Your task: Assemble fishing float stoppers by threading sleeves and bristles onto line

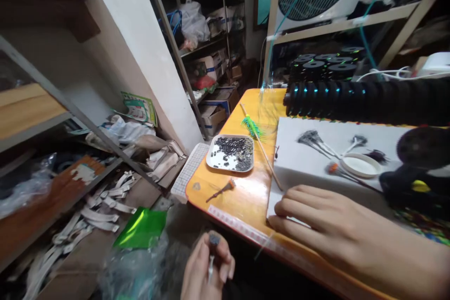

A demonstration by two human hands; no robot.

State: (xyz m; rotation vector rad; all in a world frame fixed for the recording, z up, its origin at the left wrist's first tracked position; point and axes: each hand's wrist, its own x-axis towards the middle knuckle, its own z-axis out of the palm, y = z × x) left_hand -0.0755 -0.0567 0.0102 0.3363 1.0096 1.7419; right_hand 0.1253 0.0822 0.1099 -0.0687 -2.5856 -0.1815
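Below table edge: our left hand pinches a grey-tipped pin.
On white board: our right hand lies flat, unclenched.

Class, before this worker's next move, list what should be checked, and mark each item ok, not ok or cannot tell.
1. Left hand pinches the small grey-capped metal pin: ok.
2. Right hand lies flat on the white sheet: ok.
3. Grey rectangular tray of small black pieces sits fully on the orange table: ok.
4. Thin wooden stick with green tuft is apart from the right hand: cannot tell.
5. Pin's stem is straight: cannot tell, too small.
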